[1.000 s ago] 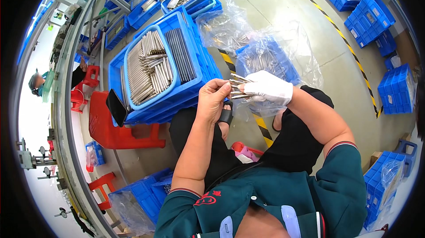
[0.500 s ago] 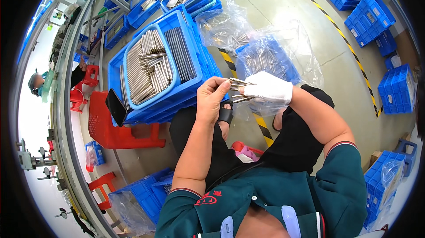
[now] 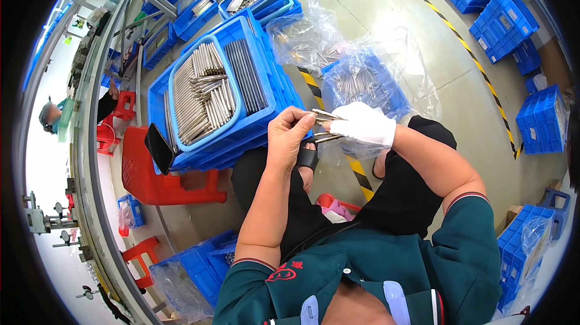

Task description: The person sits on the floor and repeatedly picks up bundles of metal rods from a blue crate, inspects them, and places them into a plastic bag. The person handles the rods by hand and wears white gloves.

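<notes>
Dipped the white-gloved right hand (image 3: 364, 125) slightly lower than half a second earlier, altering the spread of several slim, straight, silver-coloured metal rods (image 3: 328, 137) while keeping the bare left hand (image 3: 287, 135) almost in place. Closed the gloved fingers around those rods and pinched near their left ends with left thumb and fingertips, bridging both hands; impossible to count exactly. Held the rods in mid-air above the hard grey floor (image 3: 332, 173), between the black-trousered knees (image 3: 432, 138).

Risked, by all appearances, letting a rod slide free, because of uneven fanning, a divided grip and bare floor rather than a container directly below. Could also have snagged a rod tip on the loose, crumpled clear plastic film (image 3: 423, 77) just beyond the right hand.

Worked beside a light-blue, round-cornered plastic basket (image 3: 243, 107) filled with silver-coloured rods, many laid parallel and others crossing at angles, set atop a stack of deeper-blue rectangular plastic crates (image 3: 220, 156). Had, just beside that basket, a row of dark, straight rods (image 3: 246, 74). Faced a blue rectangular plastic crate (image 3: 394, 95) draped in the film and loosely filled with more silver-coloured rods. Had farther off a blue plastic tub (image 3: 264, 3) of jumbled metal pieces, topped with a small white card (image 3: 237, 2).
</notes>
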### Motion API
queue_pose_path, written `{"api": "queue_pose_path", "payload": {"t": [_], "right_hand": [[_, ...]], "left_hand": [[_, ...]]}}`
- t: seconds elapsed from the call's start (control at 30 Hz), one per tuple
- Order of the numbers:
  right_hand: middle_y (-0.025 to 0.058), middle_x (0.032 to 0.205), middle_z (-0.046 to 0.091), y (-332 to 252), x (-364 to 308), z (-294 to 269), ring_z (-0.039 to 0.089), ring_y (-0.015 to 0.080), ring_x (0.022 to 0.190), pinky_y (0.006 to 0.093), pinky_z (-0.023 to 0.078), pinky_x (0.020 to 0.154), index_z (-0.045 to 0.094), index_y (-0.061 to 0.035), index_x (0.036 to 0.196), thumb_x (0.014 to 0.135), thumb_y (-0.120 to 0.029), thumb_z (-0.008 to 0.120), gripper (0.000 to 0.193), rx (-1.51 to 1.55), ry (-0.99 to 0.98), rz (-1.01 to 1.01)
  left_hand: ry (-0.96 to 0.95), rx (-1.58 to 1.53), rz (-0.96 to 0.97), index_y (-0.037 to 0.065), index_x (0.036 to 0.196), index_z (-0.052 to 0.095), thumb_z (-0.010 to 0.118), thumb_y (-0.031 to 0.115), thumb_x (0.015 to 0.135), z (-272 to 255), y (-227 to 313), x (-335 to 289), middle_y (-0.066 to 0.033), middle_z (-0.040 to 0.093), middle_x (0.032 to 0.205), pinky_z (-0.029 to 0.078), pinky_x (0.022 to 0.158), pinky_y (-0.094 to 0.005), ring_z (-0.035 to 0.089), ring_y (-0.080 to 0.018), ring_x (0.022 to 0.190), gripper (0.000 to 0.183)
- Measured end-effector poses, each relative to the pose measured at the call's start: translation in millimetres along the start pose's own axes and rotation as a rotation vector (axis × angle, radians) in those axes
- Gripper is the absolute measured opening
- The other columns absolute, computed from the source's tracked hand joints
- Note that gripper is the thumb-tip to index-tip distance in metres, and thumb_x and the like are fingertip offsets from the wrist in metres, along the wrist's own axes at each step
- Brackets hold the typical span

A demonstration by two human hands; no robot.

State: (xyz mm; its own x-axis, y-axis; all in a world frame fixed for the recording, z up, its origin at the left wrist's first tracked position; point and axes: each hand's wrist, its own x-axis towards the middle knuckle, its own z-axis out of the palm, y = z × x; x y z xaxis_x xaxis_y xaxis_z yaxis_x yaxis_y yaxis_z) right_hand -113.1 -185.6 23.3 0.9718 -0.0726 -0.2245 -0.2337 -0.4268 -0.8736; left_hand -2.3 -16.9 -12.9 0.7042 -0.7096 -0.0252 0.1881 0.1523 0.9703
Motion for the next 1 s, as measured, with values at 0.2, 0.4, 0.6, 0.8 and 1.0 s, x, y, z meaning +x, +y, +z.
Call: {"api": "queue_pose_path", "payload": {"t": [0.2,0.4,0.6,0.8,1.0], "right_hand": [[0.0184,0.068,0.055,-2.8,0.6,-1.7,0.052,0.0284,0.063,0.0379,0.041,0.061,0.059,0.001,0.078,0.088,-0.044,0.053,0.046,-0.002,-0.004,0.012],[0.0194,0.069,0.055,-1.4,0.4,-1.4,0.053,0.0302,0.063,0.0381,0.041,0.061,0.06,0.0006,0.079,0.089,-0.043,0.053,0.046,-0.039,0.024,-0.013],[0.0179,0.069,0.056,1.9,-1.6,6.8,0.053,0.0281,0.063,0.0368,0.042,0.062,0.061,0.0006,0.08,0.089,-0.042,0.054,0.044,0.037,0.088,-0.04],[0.0162,0.067,0.055,4.6,1.1,5.2,0.052,0.0263,0.062,0.0361,0.041,0.061,0.06,0.0013,0.08,0.088,-0.042,0.055,0.044,0.014,0.039,-0.024],[0.016,0.067,0.054,1.3,0.9,5.9,0.049,0.0249,0.061,0.0358,0.04,0.06,0.06,0.0016,0.079,0.088,-0.043,0.055,0.046,0.049,0.031,-0.026]], "left_hand": [[0.003,-0.297,-0.101,0.001,0.087,0.065,0.067,0.01,0.085,-2.6,-3.8,3.4,-0.0007,0.062,0.08,0.038,0.065,-0.0199,0.047,-0.0049,0.067,0.01],[-0.012,-0.358,-0.14,0.002,0.092,0.065,0.066,0.011,0.086,-0.2,-11.4,3.8,-0.0028,0.064,0.084,0.04,0.065,-0.0207,0.048,-0.0068,0.067,0.011],[-0.041,-0.672,-0.252,0.006,0.092,0.066,0.065,0.012,0.086,12.2,-18.0,2.4,-0.0046,0.065,0.091,0.046,0.07,-0.0248,0.054,-0.0105,0.073,0.008],[-0.086,-0.491,-0.209,0.007,0.09,0.064,0.064,0.013,0.087,-3.4,-22.0,4.7,-0.0069,0.066,0.093,0.048,0.079,-0.0307,0.061,-0.0162,0.086,0.007],[-0.184,-0.604,-0.295,0.007,0.088,0.064,0.065,0.014,0.087,3.0,-6.5,1.6,-0.0059,0.065,0.092,0.046,0.079,-0.0261,0.059,-0.0132,0.085,0.008]]}}
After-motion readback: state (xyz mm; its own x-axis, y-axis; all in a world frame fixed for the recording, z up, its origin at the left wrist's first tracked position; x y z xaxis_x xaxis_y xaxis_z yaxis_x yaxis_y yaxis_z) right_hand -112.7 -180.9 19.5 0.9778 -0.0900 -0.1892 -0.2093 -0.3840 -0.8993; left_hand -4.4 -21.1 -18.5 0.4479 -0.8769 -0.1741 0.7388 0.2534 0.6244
